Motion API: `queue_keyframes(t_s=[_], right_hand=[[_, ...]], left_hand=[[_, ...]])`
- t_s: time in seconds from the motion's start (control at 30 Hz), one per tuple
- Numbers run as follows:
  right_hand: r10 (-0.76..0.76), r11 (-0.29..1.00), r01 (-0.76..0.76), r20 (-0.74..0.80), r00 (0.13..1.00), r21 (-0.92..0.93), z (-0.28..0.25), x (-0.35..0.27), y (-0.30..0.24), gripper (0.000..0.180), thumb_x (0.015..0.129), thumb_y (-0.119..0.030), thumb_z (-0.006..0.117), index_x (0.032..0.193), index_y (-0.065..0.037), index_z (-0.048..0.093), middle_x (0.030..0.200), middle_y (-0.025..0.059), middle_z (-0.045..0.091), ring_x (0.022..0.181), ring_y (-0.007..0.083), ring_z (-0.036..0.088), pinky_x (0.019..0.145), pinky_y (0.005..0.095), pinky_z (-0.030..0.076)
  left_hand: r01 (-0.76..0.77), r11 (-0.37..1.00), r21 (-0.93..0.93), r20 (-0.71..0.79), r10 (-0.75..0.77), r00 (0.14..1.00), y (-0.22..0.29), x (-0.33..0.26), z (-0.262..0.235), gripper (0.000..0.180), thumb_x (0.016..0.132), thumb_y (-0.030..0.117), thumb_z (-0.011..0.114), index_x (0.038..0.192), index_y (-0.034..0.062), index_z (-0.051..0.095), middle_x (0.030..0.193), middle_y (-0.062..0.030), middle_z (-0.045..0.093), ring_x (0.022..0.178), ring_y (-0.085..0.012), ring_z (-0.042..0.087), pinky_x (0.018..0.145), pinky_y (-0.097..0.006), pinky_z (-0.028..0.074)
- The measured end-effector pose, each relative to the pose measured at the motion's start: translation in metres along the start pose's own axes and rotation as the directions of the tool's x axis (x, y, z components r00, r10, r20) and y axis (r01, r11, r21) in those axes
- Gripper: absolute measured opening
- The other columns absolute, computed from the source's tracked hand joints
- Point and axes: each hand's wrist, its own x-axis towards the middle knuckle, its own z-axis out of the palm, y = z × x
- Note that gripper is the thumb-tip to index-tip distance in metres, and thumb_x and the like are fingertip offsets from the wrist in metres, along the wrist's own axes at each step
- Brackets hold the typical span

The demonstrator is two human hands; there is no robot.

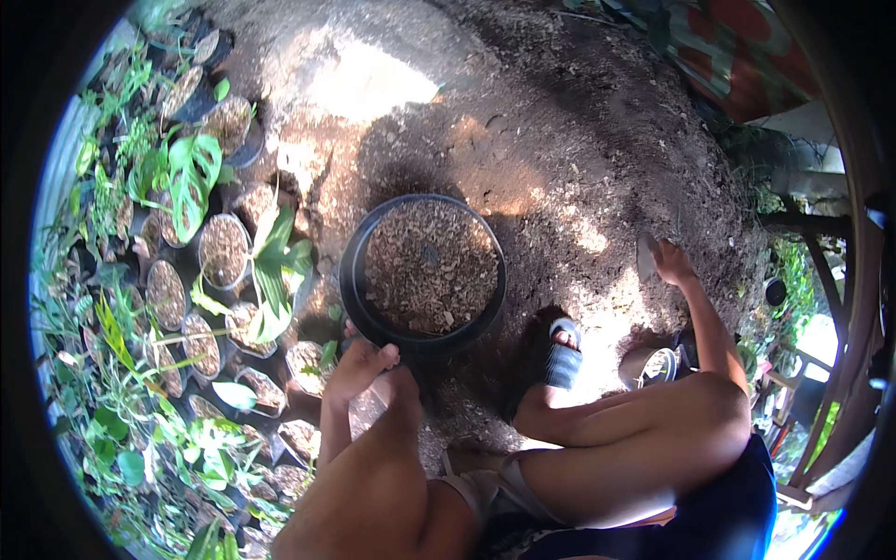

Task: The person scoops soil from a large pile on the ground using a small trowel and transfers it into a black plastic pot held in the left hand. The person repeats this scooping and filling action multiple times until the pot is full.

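Note:
A round black plastic pot [349,280], filled nearly to the rim with brown chips or coarse soil [431,266], stands on the ground in front of me. At its near left edge is my left hand [359,369], close beside my knee. The thumb stands apart from the fingers, which are partly hidden; whether they touch the pot I cannot tell. My right arm reaches out to the right, low over the ground. In that right hand [670,262] is a flat grey blade-like piece [646,256]; its exact kind is unclear.
Several potted plants crowd the left side, among them a split-leaf plant [194,177] and filled pots [224,250]. A small pale pot [647,368] lies by my right leg. My sandalled foot [564,359] rests on the dirt ground [579,121]. Wooden posts [840,345] stand far right.

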Motion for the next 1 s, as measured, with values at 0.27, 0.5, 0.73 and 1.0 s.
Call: queue_keyframes(t_s=[0.27, 0.5, 0.73, 1.0], right_hand=[[-0.529, 0.795, 0.585, 0.289, 0.798, -0.158, -0.104, -0.014, -0.148, 0.032, 0.108, -0.028, 0.051, 0.119, 0.001, 0.056, 0.081, 0.0172, 0.066, 0.068, 0.0263, 0.067, 0.066, 0.0441, 0.058], [-0.575, 0.634, 0.44, 0.007, 0.818, 0.635, -0.062, 0.053, -0.221, 0.033, 0.11, -0.035, 0.048, 0.118, -0.004, 0.057, 0.077, 0.0044, 0.064, 0.063, 0.0115, 0.062, 0.053, 0.0245, 0.053], [-0.129, 0.734, 0.013, 0.12, 0.984, 0.68, 0.005, 0.083, -0.05, 0.054, 0.103, -0.052, 0.056, 0.122, -0.002, 0.058, 0.089, 0.0099, 0.068, 0.067, 0.0132, 0.066, 0.05, 0.0278, 0.055], [0.495, 0.772, -0.558, 0.262, 0.828, 0.304, 0.021, 0.077, 0.075, 0.052, 0.102, -0.047, 0.058, 0.074, -0.004, 0.059, 0.057, 0.0039, 0.056, 0.042, 0.0139, 0.053, 0.035, 0.0335, 0.032]], left_hand=[[-0.075, 0.994, 0.074, -0.067, 0.08, 0.994, 0.002, -0.003, 0.003, 0.029, 0.101, 0.027, 0.07, 0.092, -0.0001, 0.071, 0.086, 0.0004, 0.068, 0.08, -0.0086, 0.063, 0.071, -0.026, 0.052], [-0.109, 0.994, 0.009, -0.067, 0.109, 0.992, 0.002, -0.001, 0.006, 0.024, 0.101, 0.021, 0.07, 0.111, -0.0015, 0.068, 0.092, -0.002, 0.069, 0.083, -0.0105, 0.065, 0.073, -0.028, 0.053], [-0.003, 0.997, 0.079, -0.04, 0.007, 0.999, 0.018, -0.006, 0.002, 0.024, 0.098, 0.017, 0.072, 0.111, -0.0029, 0.069, 0.096, -0.005, 0.072, 0.088, -0.0111, 0.065, 0.077, -0.028, 0.053], [0.109, 0.992, 0.063, -0.01, -0.108, 0.994, 0.016, -0.002, -0.004, 0.072, 0.096, 0.018, 0.075, 0.152, -0.0019, 0.035, 0.141, -0.0123, 0.053, 0.126, -0.0201, 0.051, 0.107, -0.035, 0.043]])
